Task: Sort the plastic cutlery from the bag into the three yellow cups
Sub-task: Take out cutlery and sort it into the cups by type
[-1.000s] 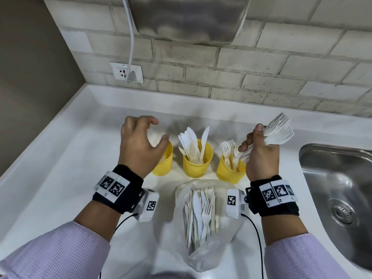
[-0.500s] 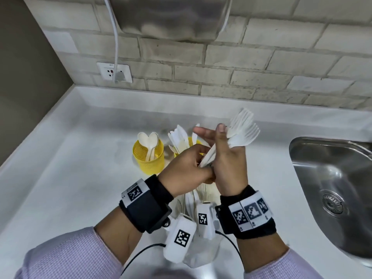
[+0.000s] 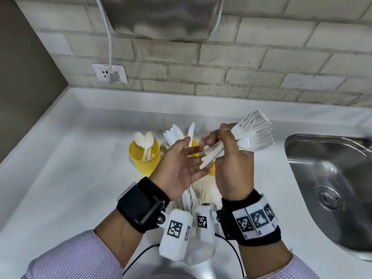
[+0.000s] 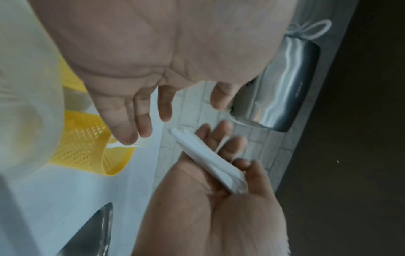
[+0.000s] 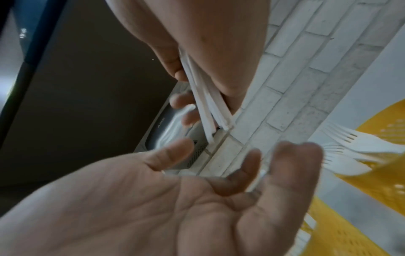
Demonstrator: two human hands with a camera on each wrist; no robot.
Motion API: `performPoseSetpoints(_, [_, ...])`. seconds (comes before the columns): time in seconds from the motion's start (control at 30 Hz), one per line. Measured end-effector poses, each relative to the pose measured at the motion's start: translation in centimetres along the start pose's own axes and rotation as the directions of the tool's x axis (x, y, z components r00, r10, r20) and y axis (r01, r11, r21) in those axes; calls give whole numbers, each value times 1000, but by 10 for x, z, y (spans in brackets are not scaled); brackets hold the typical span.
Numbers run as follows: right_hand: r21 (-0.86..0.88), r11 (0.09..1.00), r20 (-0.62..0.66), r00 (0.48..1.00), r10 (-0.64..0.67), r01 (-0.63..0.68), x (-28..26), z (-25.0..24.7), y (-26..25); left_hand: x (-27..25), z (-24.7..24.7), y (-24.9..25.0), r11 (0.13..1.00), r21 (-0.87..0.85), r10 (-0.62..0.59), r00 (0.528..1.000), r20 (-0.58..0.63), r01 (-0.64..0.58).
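My right hand (image 3: pixel 225 143) grips a bundle of several white plastic forks (image 3: pixel 254 132) by the handles, tines pointing up and right. My left hand (image 3: pixel 194 156) is open, palm facing the handle ends (image 4: pixel 206 155), close to them. A yellow cup (image 3: pixel 145 160) at the left holds spoons. Knives (image 3: pixel 175 133) stick up from the middle cup (image 3: pixel 194 140), mostly hidden behind my left hand. Only a sliver of the third cup (image 3: pixel 211 171) shows; in the right wrist view this cup (image 5: pixel 383 181) holds forks. The clear bag (image 3: pixel 198 198) with cutlery lies under my wrists.
A steel sink (image 3: pixel 332 188) is sunk into the white counter (image 3: pixel 70 178) at the right. The brick wall behind carries a socket (image 3: pixel 109 73) with a cable and a metal hand dryer (image 3: pixel 161 17). A side wall bounds the counter at the left.
A second ago my left hand was at the spoon cup. It came over to the fork handles, and now its fingers have spread open beside them. My right hand keeps the bundle.
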State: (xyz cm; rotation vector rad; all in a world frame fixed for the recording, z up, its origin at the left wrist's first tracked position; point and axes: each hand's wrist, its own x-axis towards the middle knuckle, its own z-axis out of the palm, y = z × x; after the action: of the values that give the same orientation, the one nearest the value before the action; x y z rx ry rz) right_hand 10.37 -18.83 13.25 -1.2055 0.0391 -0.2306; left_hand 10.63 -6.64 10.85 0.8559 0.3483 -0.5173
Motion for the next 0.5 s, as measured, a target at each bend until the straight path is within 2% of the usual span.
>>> performPoseSetpoints(0.17, [30,999,51,998,-47,45,-11,8,24,1,2,1,984,-125,-118,991,67,125])
performPoseSetpoints(0.3, [64,998,120,993,-15,8,-10,5,30,5,3,-5,986,-142,-75,996,54,82])
performPoseSetpoints(0.37, [77,997,81,996,-23,16,-1,0,22,7,4,-4,996,-81,-27,999,37,30])
performPoseSetpoints(0.43, [64,997,14,999,-47,46,12,-8,14,10,4,-3,981,164,117,992,-53,-106])
performPoseSetpoints(0.47, [47,997,-12,998,-60,61,19,-13,11,11,1,-3,895,398,251,965,-72,-203])
performPoseSetpoints(0.5, [13,997,-24,996,-82,82,27,-18,9,13,-4,-4,695,660,405,914,-31,-285])
